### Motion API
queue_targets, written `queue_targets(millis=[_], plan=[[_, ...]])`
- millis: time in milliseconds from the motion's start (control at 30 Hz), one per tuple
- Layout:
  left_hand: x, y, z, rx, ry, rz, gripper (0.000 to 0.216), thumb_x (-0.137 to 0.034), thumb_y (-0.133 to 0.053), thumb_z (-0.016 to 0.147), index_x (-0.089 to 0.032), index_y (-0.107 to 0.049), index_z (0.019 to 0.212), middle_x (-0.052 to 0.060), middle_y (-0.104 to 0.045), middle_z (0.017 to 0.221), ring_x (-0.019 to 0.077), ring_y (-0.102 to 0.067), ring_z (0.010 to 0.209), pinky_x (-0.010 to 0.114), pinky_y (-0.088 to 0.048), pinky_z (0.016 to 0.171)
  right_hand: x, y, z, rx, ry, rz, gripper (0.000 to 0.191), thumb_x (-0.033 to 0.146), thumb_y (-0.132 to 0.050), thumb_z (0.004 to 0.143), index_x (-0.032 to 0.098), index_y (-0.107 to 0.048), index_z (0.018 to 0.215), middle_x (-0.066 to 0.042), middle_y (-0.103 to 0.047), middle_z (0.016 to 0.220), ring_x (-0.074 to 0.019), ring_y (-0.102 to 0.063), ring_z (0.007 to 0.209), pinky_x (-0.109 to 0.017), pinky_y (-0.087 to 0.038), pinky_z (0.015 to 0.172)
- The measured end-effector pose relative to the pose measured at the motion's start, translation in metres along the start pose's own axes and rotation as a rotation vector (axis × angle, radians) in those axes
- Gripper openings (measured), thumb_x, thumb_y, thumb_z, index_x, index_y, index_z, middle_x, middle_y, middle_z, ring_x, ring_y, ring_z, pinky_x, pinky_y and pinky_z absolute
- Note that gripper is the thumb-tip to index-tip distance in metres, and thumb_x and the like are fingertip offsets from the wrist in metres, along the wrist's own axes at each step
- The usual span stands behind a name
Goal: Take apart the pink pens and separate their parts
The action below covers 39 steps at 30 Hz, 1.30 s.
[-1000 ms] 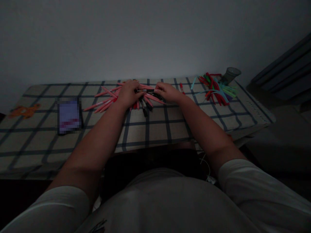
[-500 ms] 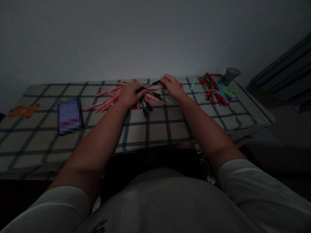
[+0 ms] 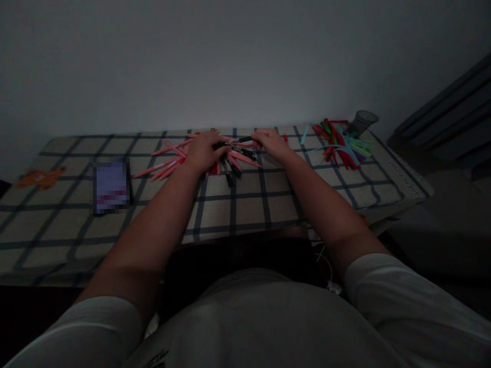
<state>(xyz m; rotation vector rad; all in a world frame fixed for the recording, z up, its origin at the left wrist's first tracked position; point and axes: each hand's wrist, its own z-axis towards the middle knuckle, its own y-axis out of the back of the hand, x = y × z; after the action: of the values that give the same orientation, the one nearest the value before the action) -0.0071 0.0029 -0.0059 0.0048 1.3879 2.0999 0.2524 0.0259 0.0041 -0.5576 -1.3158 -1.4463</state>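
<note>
Between my hands a black pen (image 3: pixel 244 139) lies slantwise above a heap of pens. My right hand (image 3: pixel 270 142) pinches its right end. My left hand (image 3: pixel 206 151) is closed round its other end, over the middle of the heap, and its palm hides part of the pile. Pink pens (image 3: pixel 164 169) fan out to the left and right beneath my hands. Several black pens (image 3: pixel 229 175) stick out toward me and to the right. Something small and red shows just beyond my right wrist.
On the right lies a bundle of coloured strips (image 3: pixel 340 145), with a dark see-through cup (image 3: pixel 363 122) tipped behind it. A blurred-out tablet or phone (image 3: pixel 112 186) stands at the left on the checked tablecloth (image 3: pixel 249 209). The grey wall (image 3: pixel 245 66) closes off the far side.
The pen between my hands has come down to a flatter slant, and my right hand sits slightly lower. My left hand stays over the heap. The whole view has shifted a little.
</note>
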Motion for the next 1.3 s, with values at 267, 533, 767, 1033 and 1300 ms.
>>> queue_targets(millis=[267,533,767,1033,1300], plan=[[-0.016,0.003,-0.006,0.074,-0.075,-0.084,0.043,-0.042,-0.060,0.105,-0.022,-0.081,0.138,0.009,-0.083,0.132,0.0287,-0.075,0.123,0.040,-0.055,0.110,0.008,-0.022,-0.004,-0.051,-0.002,0.236,0.036,0.054,-0.073,0.103,0.023,-0.062,0.089,0.005,-0.057,0.075,-0.0125,-0.052,0.071,-0.023,-0.045,0.070],[-0.038,0.003,-0.015,0.205,-0.168,-0.071,0.079,-0.044,-0.075,0.099,-0.021,-0.050,0.170,0.011,-0.083,0.128,0.0255,-0.078,0.098,0.033,-0.057,0.084,0.004,-0.026,0.002,-0.162,-0.204,0.508,0.036,0.052,-0.066,0.107,0.023,-0.059,0.088,0.005,-0.059,0.068,-0.0120,-0.056,0.063,-0.022,-0.045,0.063],[-0.054,0.000,-0.019,0.339,-0.320,-0.006,0.062,-0.043,-0.077,0.099,-0.026,-0.066,0.158,0.010,-0.080,0.131,0.0249,-0.076,0.111,0.032,-0.056,0.094,0.005,-0.029,0.000,-0.039,-0.226,0.485,0.041,0.052,-0.063,0.109,0.022,-0.061,0.082,0.004,-0.059,0.068,-0.0106,-0.049,0.057,-0.022,-0.041,0.058],[-0.063,0.006,-0.020,0.404,-0.283,0.003,0.051,-0.047,-0.085,0.093,-0.032,-0.078,0.141,0.005,-0.082,0.121,0.0246,-0.075,0.107,0.031,-0.053,0.088,0.009,-0.030,-0.004,0.104,-0.207,0.350,0.040,0.039,-0.056,0.114,0.021,-0.061,0.079,0.004,-0.057,0.066,-0.0118,-0.051,0.061,-0.023,-0.041,0.062],[-0.063,0.005,-0.021,0.372,-0.296,-0.024,0.040,-0.046,-0.076,0.100,-0.034,-0.081,0.137,0.005,-0.081,0.109,0.0236,-0.075,0.099,0.032,-0.052,0.084,0.017,-0.026,-0.007,0.129,-0.175,0.321,0.041,0.038,-0.053,0.114,0.021,-0.061,0.077,0.003,-0.057,0.064,-0.0133,-0.050,0.062,-0.024,-0.042,0.062]])
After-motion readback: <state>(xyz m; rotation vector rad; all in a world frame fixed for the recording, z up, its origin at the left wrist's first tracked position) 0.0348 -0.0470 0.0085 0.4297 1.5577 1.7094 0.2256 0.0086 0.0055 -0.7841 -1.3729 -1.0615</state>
